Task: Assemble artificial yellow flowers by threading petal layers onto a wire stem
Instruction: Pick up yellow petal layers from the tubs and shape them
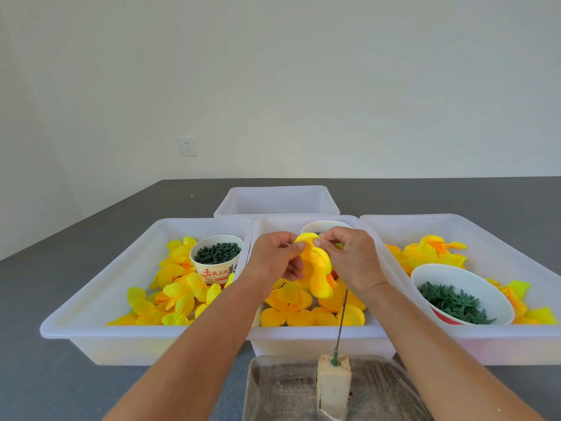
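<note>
**Petal stack held over middle tray, both hands**

My left hand and right hand meet above the middle white plastic tray. Between them: a stack of yellow fabric petal layers, w/ an orange tint on its right edge. L thumb and fingers pinch the stack's top-left edge; R thumb and forefinger pinch the top edge just beside. Both grips closed on the fabric, remaining fingers curled.

The thin grey wire stem rises from a pale foam block, which stands in a clear plastic dish at the near table edge. Wire top goes out of sight behind the stack; can't tell whether it passes through the petals.

Middle tray holds loose orange-yellow petal rounds. Left tray: yellow petals plus a paper cup of dark green pegs. Right tray: yellow petals and a white bowl of green leaf-shaped pieces. A fourth white tray sits behind.
</note>
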A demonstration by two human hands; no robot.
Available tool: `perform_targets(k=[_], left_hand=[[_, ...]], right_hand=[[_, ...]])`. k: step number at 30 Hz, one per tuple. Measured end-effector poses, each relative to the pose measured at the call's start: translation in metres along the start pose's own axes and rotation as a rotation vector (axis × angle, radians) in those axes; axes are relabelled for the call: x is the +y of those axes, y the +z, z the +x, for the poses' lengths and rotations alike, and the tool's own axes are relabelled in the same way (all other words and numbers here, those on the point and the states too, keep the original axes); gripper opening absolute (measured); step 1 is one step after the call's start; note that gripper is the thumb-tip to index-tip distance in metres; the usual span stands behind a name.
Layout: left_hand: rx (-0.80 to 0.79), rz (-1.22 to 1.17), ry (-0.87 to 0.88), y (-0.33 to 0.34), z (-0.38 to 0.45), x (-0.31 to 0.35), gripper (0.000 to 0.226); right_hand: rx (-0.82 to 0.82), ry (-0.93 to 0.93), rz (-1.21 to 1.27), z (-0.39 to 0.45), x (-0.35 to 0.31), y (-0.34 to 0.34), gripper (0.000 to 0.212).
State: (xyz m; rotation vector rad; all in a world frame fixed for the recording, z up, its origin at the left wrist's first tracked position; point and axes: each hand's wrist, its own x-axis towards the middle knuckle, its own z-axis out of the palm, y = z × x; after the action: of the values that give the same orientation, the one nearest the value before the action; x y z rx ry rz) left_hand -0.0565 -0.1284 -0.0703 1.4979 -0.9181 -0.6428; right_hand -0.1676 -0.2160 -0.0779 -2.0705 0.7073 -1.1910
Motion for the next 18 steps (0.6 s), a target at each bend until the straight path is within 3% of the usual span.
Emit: perform_targets(k=[7,12,14,16,18], left_hand=[[-0.016,-0.073,0.006,-0.002,0.002,0.0,0.017],[-0.199,-0.413,0.053,-0.004,-0.001,0.006,0.036],[-0.111,-0.307,0.084,-0.002,0.0,0.005,0.025],[0.048,0.003,0.14,-0.001,0.003,-0.001,0.014],[0.097,0.116,0.206,0.0,0.004,-0.003,0.016]], right_hand=[[-0.188,0.269,0.442,-0.002,-0.006,-0.006,0.017],[-0.292,0.37,0.924,0.002,-0.008,-0.013,0.027],[-0.273,0.366,0.828,0.002,-0.006,-0.012,0.02],[-0.238,0.302,0.45,0.0,0.001,-0.008,0.013],[-0.256,0.196,0.182,-0.001,0.007,-0.004,0.008]])
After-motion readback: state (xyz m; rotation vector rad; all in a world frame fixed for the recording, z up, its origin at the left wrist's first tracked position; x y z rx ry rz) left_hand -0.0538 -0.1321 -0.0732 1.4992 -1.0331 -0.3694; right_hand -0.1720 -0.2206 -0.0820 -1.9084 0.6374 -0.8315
